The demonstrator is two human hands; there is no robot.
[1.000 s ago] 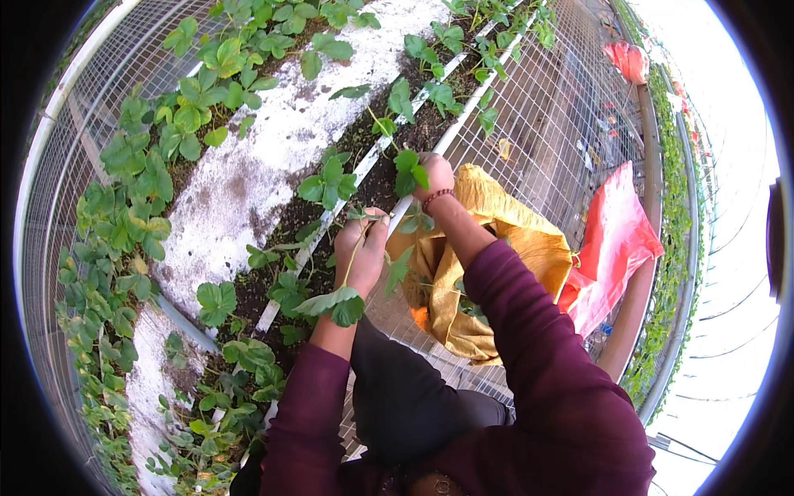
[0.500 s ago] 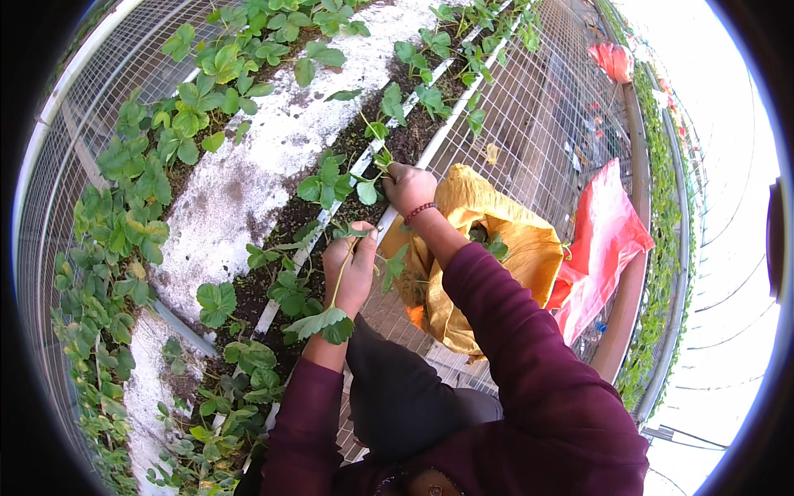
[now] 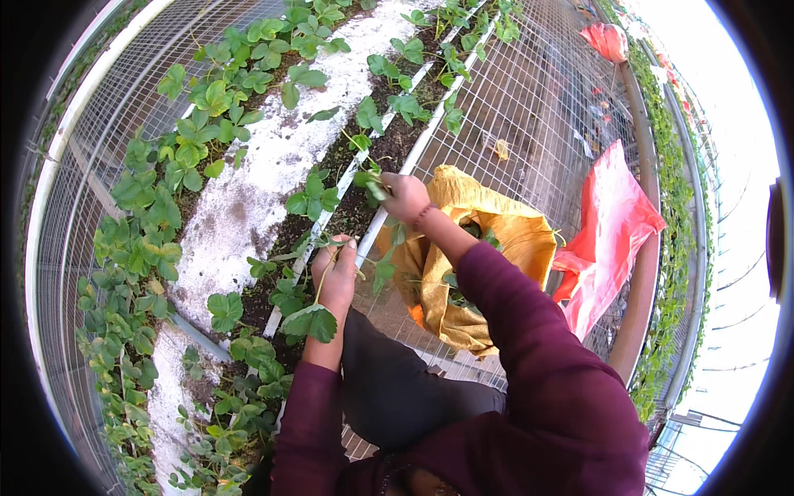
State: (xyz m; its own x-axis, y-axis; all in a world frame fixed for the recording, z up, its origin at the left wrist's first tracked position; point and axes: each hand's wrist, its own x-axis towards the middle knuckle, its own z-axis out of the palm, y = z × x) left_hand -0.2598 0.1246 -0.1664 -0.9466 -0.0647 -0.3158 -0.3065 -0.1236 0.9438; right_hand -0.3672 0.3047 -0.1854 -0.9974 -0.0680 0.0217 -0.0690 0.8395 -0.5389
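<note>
My left hand [image 3: 334, 277] is closed on thin stems of strawberry leaves at the edge of the planting row. One broad green leaf [image 3: 311, 322] from them hangs over my wrist. Farther up the row, my right hand [image 3: 407, 201] is closed around a small bunch of strawberry leaves [image 3: 374, 183], somewhat blurred; its fingertips are partly hidden. Under my right forearm a yellow-orange sack [image 3: 525, 240] gapes open, with some green leaves [image 3: 490, 238] inside. Beside my hands, strawberry plants [image 3: 313, 198] grow in dark soil [image 3: 395, 150] between white rails.
A white rail [image 3: 430, 124] borders the soil, with wire mesh [image 3: 513, 99] beyond it. A white-covered strip [image 3: 273, 157] and denser strawberry plants [image 3: 132, 240] lie to the left. Right of the sack are a red plastic bag [image 3: 608, 215] and a brown pipe [image 3: 641, 314].
My right hand has turned slightly, and the leaves in it show more clearly beyond its fingers. My left hand keeps its stems. The whole view has shifted a little.
</note>
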